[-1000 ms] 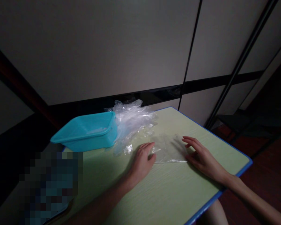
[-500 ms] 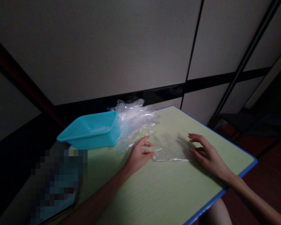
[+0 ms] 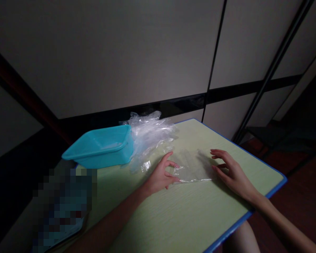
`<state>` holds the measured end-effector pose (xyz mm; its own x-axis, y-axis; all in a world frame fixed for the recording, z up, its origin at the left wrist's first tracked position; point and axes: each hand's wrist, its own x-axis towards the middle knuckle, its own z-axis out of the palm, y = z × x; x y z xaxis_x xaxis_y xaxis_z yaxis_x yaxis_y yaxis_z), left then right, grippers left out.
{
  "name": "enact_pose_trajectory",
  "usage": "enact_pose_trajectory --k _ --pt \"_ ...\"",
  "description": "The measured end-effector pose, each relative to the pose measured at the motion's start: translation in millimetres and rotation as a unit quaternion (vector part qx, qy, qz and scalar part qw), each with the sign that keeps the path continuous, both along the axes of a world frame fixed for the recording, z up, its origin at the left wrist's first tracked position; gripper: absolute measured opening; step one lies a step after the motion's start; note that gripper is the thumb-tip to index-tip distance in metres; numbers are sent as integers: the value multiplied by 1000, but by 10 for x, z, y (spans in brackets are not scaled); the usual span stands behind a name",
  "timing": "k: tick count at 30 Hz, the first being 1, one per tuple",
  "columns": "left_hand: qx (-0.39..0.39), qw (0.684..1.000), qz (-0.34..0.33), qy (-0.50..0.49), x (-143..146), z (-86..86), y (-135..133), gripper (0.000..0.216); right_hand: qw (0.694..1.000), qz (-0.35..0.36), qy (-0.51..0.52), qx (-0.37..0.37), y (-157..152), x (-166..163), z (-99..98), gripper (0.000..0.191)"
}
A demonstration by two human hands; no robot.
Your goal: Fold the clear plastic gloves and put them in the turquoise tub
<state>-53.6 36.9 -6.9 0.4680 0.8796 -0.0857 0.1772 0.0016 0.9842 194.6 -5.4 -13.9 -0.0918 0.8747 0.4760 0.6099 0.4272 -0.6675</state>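
Note:
A clear plastic glove point(image 3: 193, 168) lies flat on the pale green table point(image 3: 173, 218), between my two hands. My left hand point(image 3: 162, 174) rests at the glove's left edge with its fingers curled and the fingertips on the plastic. My right hand point(image 3: 230, 172) is at the glove's right edge, fingers spread and bent, tips touching the plastic. Neither hand has lifted the glove off the table.
A turquoise plastic tub point(image 3: 101, 147) stands at the table's back left. A heap of clear plastic gloves point(image 3: 150, 135) lies beside it, to its right. The table has a blue rim point(image 3: 252, 209). A wall with dark strips stands behind. A blurred patch covers the lower left.
My left hand has gone from lying flat to a curled pose at the glove's left edge. My right hand has shifted slightly and stays at the right edge.

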Motion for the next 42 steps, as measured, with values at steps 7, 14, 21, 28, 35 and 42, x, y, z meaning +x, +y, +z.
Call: enact_pose_trajectory --k 7,14,21,28,35,42 --pt "-29 999 -23 -14 -18 34 7 85 1000 7 -17 3 -8 -5 8 27" --pt "44 999 -4 -15 -14 45 42 73 1000 9 -27 7 -8 1 8 27" --pt "125 991 46 29 -4 39 60 60 1000 8 -27 8 -4 -9 17 26" --pt "202 972 60 104 -17 -53 88 65 1000 11 -20 0 3 -1 19 27" --pt "324 929 88 155 -48 -86 66 54 1000 1 4 -22 16 35 -16 27" --pt "347 916 93 178 -49 -77 24 41 989 -68 -107 -80 594 190 80 15"
